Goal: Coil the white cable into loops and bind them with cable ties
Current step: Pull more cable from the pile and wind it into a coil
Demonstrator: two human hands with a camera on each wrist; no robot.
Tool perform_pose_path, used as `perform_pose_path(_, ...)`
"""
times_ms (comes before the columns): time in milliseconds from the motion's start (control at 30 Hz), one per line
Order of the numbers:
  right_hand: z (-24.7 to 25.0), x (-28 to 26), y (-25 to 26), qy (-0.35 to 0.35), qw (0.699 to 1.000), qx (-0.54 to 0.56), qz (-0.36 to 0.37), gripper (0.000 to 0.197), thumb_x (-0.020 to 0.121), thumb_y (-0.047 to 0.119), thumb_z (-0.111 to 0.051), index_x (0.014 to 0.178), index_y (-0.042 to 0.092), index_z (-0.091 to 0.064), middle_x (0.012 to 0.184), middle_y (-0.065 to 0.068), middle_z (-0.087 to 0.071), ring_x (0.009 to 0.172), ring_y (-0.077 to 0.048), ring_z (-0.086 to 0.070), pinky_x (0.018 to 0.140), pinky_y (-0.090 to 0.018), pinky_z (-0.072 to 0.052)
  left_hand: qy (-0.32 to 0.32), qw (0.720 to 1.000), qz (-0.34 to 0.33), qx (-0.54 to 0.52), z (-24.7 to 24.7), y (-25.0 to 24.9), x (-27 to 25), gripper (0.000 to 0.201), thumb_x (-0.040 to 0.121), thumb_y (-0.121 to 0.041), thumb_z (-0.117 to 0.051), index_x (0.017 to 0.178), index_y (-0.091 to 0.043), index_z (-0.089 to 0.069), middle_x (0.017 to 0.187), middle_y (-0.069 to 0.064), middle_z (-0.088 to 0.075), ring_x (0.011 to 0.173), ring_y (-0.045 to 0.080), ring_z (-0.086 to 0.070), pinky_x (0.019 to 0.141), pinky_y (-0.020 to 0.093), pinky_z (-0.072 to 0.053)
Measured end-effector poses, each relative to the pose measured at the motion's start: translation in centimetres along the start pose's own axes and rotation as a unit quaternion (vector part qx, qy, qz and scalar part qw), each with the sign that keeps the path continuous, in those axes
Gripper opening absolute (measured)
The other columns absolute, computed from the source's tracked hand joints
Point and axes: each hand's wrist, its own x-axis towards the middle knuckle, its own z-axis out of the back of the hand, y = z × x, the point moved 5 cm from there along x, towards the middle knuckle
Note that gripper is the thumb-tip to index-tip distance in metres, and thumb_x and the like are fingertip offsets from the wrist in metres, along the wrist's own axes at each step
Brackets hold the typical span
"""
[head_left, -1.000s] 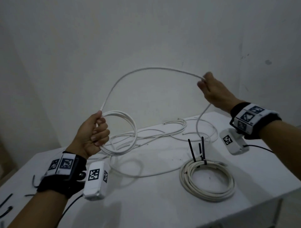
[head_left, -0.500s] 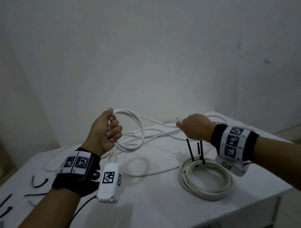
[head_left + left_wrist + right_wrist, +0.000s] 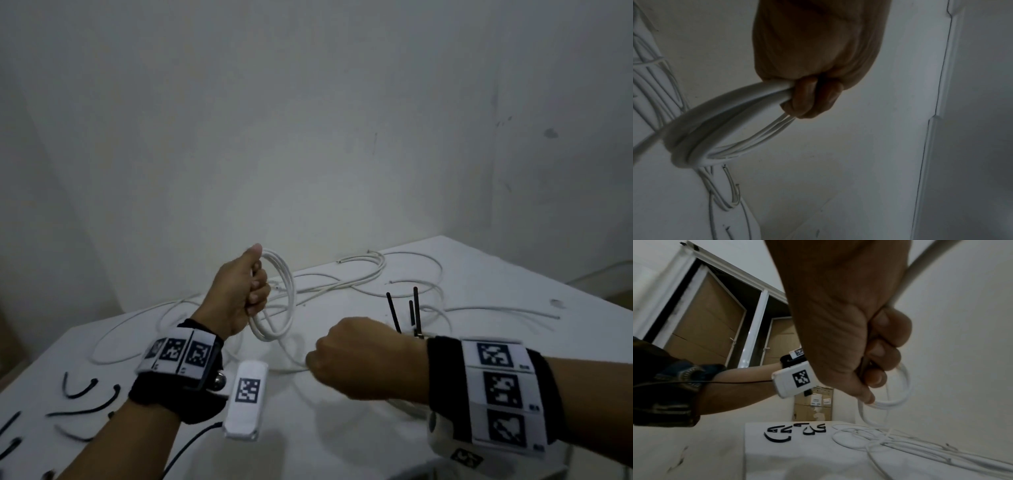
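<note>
White cable point(image 3: 286, 301) held as a small bundle of loops in the left hand point(image 3: 239, 291), raised above the white table point(image 3: 513, 281). In the left wrist view, fingers point(image 3: 809, 95) are curled tight round the loop bundle. One strand runs from the bundle down to the right hand point(image 3: 359, 359), fisted round it; the right wrist view shows that strand passing through the closed fingers point(image 3: 888, 331) and out past the palm. Remaining slack lies in loose curves across the far side of the table.

Behind the right hand: tails of three black cable ties point(image 3: 404, 311) stand upright; what they bind is hidden by the wrist. Loose black cable ties point(image 3: 82, 390) lie on the table's left part, well apart from the loops. Doors and cardboard boxes point(image 3: 813, 404) are visible in the right wrist view.
</note>
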Motion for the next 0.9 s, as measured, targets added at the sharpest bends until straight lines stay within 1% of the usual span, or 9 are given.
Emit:
perform_pose_path(133, 1.5, 0.9, 0.3, -0.046, 0.999, 0.004, 0.013, 0.011, 0.089, 0.002, -0.049, 0.088, 0.007, -0.059, 0.062, -0.002, -0.048, 0.043, -0.014, -0.028, 0.039, -0.024, -0.023, 0.051, 0.977, -0.027, 0.203, -2.2, 0.7, -1.8, 0.032, 0.1, -0.036, -0.046, 0.078, -0.013, -0.05, 0.051, -0.001, -0.051, 0.038, 0.011, -0.035, 0.035, 0.017, -0.022)
perform_pose_path(233, 3.0, 1.1, -0.8, -0.124, 0.992, 0.014, 0.0, 0.018, 0.078, 0.008, -0.065, 0.096, 0.011, -0.068, 0.068, -0.001, -0.062, 0.053, -0.016, -0.051, 0.038, -0.02, -0.019, 0.09, 0.951, -0.057, 0.29, -3.3, 1.2, -2.5, 0.031, 0.101, -0.029, -0.046, 0.08, -0.009, -0.056, 0.052, -0.005, -0.058, 0.045, 0.009, -0.048, 0.042, 0.021, -0.037)
perform_pose_path(300, 3.6, 1.2, -1.9, -0.188, 0.981, 0.046, -0.002, 0.025, 0.074, 0.007, -0.069, 0.097, 0.018, -0.07, 0.08, 0.0, -0.069, 0.063, -0.019, -0.063, 0.041, -0.02, -0.032, 0.131, 0.943, -0.042, 0.303, -3.5, 1.5, -2.7, 0.03, 0.1, -0.015, -0.046, 0.071, -0.012, -0.054, 0.05, -0.009, -0.055, 0.047, 0.003, -0.05, 0.048, 0.018, -0.04)
perform_pose_path(367, 4.2, 1.5, -3.2, -0.222, 0.969, 0.106, 0.008, 0.025, 0.073, 0.006, -0.071, 0.093, 0.021, -0.071, 0.085, 0.0, -0.071, 0.063, -0.024, -0.065, 0.047, -0.024, -0.038, 0.174, 0.934, -0.007, 0.312, -4.1, 1.9, -3.1, 0.033, 0.095, -0.003, -0.05, 0.063, -0.014, -0.051, 0.044, -0.011, -0.053, 0.042, 0.0, -0.048, 0.048, 0.018, -0.039)
perform_pose_path(433, 4.9, 1.5, -4.2, -0.244, 0.962, 0.119, -0.002, 0.021, 0.07, 0.008, -0.074, 0.086, 0.02, -0.068, 0.073, 0.0, -0.068, 0.054, -0.024, -0.061, 0.047, -0.022, -0.033, 0.164, 0.93, -0.021, 0.328, -4.1, 1.2, -3.4, 0.036, 0.093, -0.008, -0.053, 0.057, -0.013, -0.052, 0.041, -0.007, -0.053, 0.039, 0.003, -0.05, 0.044, 0.014, -0.038)
perform_pose_path(600, 6.1, 1.1, -8.4, -0.26, 0.95, 0.128, -0.114, 0.019, 0.088, 0.037, -0.06, 0.094, 0.019, -0.056, 0.069, 0.008, -0.05, 0.066, -0.016, -0.049, 0.049, -0.02, -0.025, 0.225, 0.954, 0.053, 0.191, -3.8, 1.8, -3.6, 0.039, 0.1, -0.011, -0.024, 0.065, -0.012, -0.041, 0.042, 0.003, -0.03, 0.036, 0.015, -0.031, 0.046, 0.03, -0.018)
perform_pose_path(700, 6.0, 1.2, -9.5, -0.254, 0.944, 0.165, -0.13, 0.021, 0.087, 0.042, -0.06, 0.091, 0.021, -0.058, 0.065, 0.009, -0.048, 0.068, -0.013, -0.047, 0.051, -0.02, -0.028, 0.241, 0.959, 0.074, 0.132, -4.0, 1.9, -3.5, 0.038, 0.1, -0.012, -0.022, 0.067, -0.012, -0.04, 0.042, 0.0, -0.03, 0.042, 0.02, -0.028, 0.045, 0.028, -0.035)
perform_pose_path(800, 5.3, 1.3, -10.1, -0.243, 0.934, 0.228, -0.129, 0.022, 0.089, 0.041, -0.059, 0.091, 0.019, -0.062, 0.078, 0.005, -0.059, 0.074, -0.014, -0.051, 0.059, -0.025, -0.038, 0.274, 0.954, 0.092, 0.079, -4.4, 1.8, -4.1, 0.041, 0.1, -0.018, -0.025, 0.063, -0.011, -0.043, 0.038, -0.001, -0.031, 0.047, 0.025, -0.034, 0.071, 0.039, -0.053)
perform_pose_path(900, 4.0, 0.9, -11.1, -0.221, 0.908, 0.334, -0.123, 0.025, 0.092, 0.038, -0.057, 0.087, 0.015, -0.063, 0.072, 0.006, -0.057, 0.066, -0.009, -0.05, 0.063, -0.025, -0.04, 0.312, 0.938, 0.149, 0.019, -4.3, 2.3, -4.7, 0.036, 0.093, -0.033, -0.033, 0.064, -0.013, -0.042, 0.036, 0.001, -0.029, 0.032, 0.02, -0.037, 0.055, 0.04, -0.057)
